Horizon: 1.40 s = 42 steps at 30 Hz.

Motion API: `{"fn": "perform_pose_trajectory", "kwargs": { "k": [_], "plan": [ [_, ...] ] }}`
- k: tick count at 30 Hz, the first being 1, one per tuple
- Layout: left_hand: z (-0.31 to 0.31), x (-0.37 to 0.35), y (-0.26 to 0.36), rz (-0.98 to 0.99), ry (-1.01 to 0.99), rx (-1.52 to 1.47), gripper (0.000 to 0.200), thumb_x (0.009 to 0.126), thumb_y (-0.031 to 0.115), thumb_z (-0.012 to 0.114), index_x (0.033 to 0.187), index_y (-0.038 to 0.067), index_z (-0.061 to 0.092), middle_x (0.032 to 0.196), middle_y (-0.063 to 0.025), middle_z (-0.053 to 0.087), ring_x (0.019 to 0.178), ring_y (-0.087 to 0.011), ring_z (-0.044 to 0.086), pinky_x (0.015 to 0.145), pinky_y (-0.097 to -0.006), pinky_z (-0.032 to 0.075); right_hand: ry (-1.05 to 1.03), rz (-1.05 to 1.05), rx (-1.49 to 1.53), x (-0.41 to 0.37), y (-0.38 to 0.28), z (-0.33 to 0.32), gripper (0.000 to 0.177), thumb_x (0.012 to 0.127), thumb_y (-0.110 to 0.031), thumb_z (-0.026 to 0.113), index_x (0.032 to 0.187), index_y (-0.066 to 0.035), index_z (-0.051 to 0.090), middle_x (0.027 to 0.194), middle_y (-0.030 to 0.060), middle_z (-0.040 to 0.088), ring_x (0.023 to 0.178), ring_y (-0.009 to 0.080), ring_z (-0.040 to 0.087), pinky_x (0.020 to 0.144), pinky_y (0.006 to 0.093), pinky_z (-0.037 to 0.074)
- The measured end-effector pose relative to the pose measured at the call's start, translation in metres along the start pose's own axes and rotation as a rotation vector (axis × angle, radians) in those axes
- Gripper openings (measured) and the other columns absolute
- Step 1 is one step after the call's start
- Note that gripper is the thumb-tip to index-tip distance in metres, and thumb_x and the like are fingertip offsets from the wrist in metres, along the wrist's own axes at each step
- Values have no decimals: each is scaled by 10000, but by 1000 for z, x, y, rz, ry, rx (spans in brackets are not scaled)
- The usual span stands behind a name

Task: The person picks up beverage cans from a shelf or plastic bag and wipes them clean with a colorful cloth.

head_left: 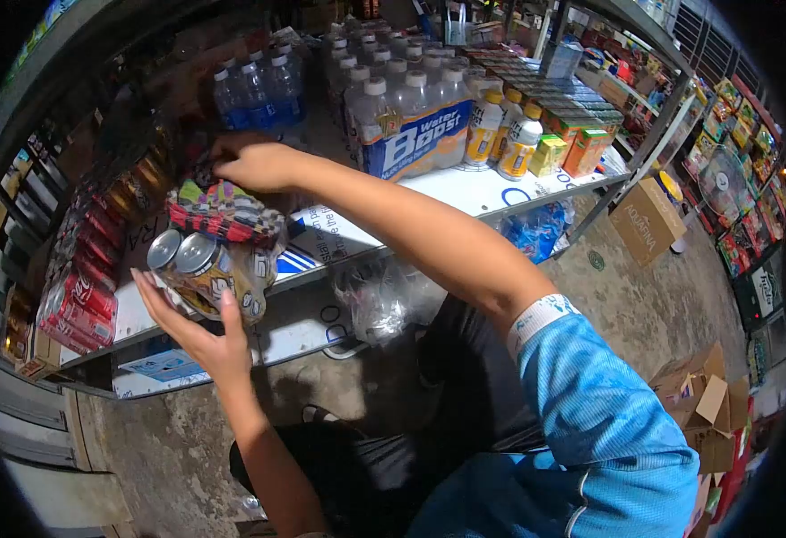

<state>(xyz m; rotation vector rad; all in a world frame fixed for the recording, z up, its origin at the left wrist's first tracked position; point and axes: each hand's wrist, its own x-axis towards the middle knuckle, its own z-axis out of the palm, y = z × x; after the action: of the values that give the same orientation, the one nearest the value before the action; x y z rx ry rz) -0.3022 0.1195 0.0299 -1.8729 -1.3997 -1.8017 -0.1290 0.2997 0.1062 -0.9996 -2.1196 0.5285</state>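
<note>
Two gold cans (198,255) in torn clear plastic wrap stand at the shelf's front edge on the left. My left hand (203,339) is against their near side, fingers spread and thumb raised. A checked cloth (228,213) in red, black and green lies just behind and over the cans. My right hand (254,165) is above the cloth's far edge, its fingers bent down; dark stuff beneath hides the fingertips, and what they hold cannot be made out.
Red cans (79,309) line the shelf's left end. Blue-labelled bottles (263,94), a wrapped Water Boost pack (415,130), yellow bottles (520,143) and small cartons (585,152) stand behind and right. Crumpled plastic (384,300) fills part of the lower shelf. A cardboard box (647,222) is at right.
</note>
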Motion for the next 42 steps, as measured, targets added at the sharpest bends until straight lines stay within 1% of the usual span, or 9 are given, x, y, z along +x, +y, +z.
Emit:
{"fn": "perform_pose_trajectory", "kwargs": {
  "k": [10,17,20,23,27,32,35,38,42],
  "plan": [
    [2,6,-8,-17,30,-176,767,1012,388,518,1587,-86,333,1608,-263,418,1487,-396,407,1247,-476,258,-166,49,-254,-21,-80,4,884,881,-825,476,1292,-79,712,1212,264,717,1198,432,659,1009,487,517],
    [2,9,0,-56,75,-184,679,1044,354,353,1539,-105,421,1563,-263,489,1467,-362,444,1240,-458,275,-79,-405,-92,-28,-70,37,471,960,-468,555,1341,-235,705,1456,179,611,1307,381,601,1067,487,501],
    [5,8,2,3,65,-146,693,1032,368,382,1535,-107,423,1578,-263,469,1485,-360,421,1243,-464,271,-241,-149,-171,-11,-57,6,462,977,-380,508,1338,-157,690,1301,236,683,1199,396,663,1019,489,529],
    [4,6,2,31,34,-102,706,1030,377,410,1547,-103,399,1626,-251,400,1517,-354,372,1248,-484,265,-201,69,-263,30,-17,29,452,954,-381,524,1314,-179,709,1224,232,719,1177,392,676,1008,498,534],
    [6,2,3,-108,114,-315,743,1042,391,424,1599,-81,287,1648,-256,341,1540,-373,314,1273,-514,213,-281,-335,-132,-32,-89,26,590,914,-530,588,1377,-175,676,1521,195,539,1294,393,606,1013,513,528],
    [12,-2,1,-104,108,-405,803,1028,413,458,1621,-71,214,1667,-250,298,1557,-379,273,1279,-515,196,17,-105,-125,-20,-74,17,551,784,-574,728,1028,-89,821,924,209,770,930,414,742,846,485,588],
    [12,-1,5,-84,68,-394,805,1028,420,465,1615,-75,222,1679,-242,273,1562,-376,268,1280,-515,191,65,76,-161,7,-49,27,403,793,-410,736,999,-72,813,947,224,758,938,382,742,844,477,591],
    [9,0,2,-87,68,-405,796,1035,417,466,1612,-78,229,1677,-243,283,1564,-375,266,1278,-509,193,147,-180,-24,-9,-66,33,360,818,-174,638,1141,-115,786,1025,207,763,1011,402,721,954,488,564],
    [5,1,2,-79,55,-370,768,1039,384,477,1606,-80,248,1671,-243,301,1561,-374,279,1275,-502,190,19,-552,72,-35,-87,28,361,860,-242,612,1149,-126,796,1228,208,726,1100,405,699,970,480,559]
  ]
}}
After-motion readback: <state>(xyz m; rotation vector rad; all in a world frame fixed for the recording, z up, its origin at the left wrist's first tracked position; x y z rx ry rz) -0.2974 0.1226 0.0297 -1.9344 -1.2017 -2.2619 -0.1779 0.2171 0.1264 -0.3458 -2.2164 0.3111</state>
